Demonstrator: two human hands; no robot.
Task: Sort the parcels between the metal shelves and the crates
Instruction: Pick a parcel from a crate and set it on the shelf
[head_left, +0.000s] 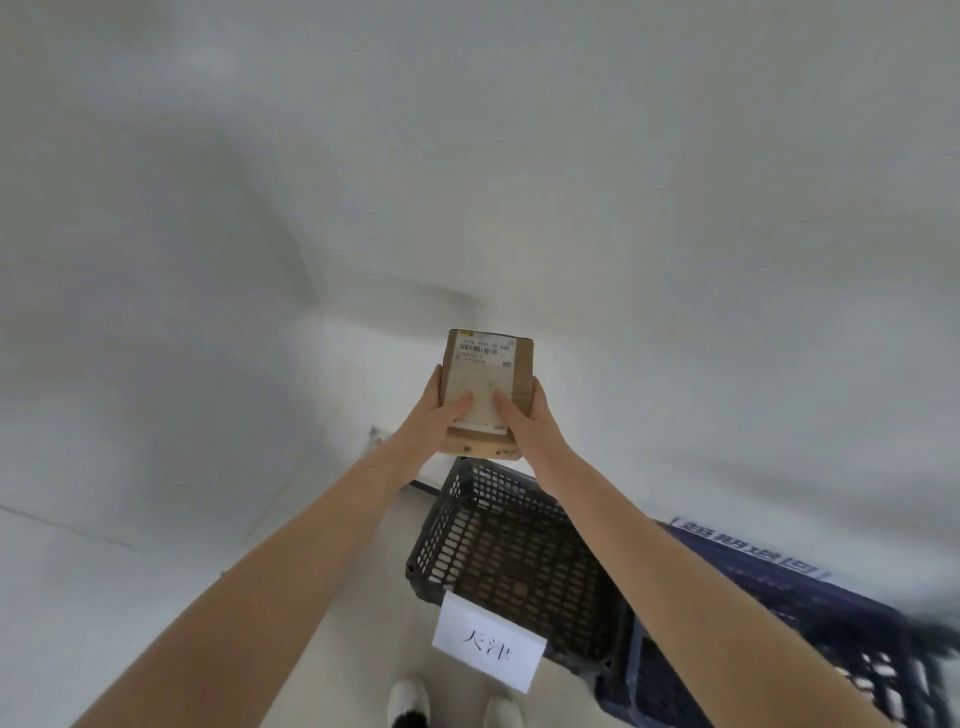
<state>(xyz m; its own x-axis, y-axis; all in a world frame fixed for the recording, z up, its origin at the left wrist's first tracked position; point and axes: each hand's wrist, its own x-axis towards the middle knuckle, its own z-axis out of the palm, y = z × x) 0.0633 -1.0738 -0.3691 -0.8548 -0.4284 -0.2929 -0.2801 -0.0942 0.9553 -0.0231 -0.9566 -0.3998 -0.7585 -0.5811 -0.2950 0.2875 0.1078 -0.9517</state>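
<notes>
Two hands are clasped on a brown cardboard parcel (491, 364), held up near the middle of the view. Its 9 o'clock edge is gripped by the left hand (430, 418) and its 3 o'clock edge by the right hand (531, 415), thumbs pressed on the labelled face. A black crate (441, 525), tagged with a white paper label (488, 649), is seen at 6 o'clock below the parcel. A blue crate (779, 587) is set just beside it at 4 o'clock.

Plain white walls (675, 156) meet at a corner on the left (blurred). The floor (363, 649) is pale and smooth. A small wall fitting (375, 435) sits low down. Lighting is even and diffuse.
</notes>
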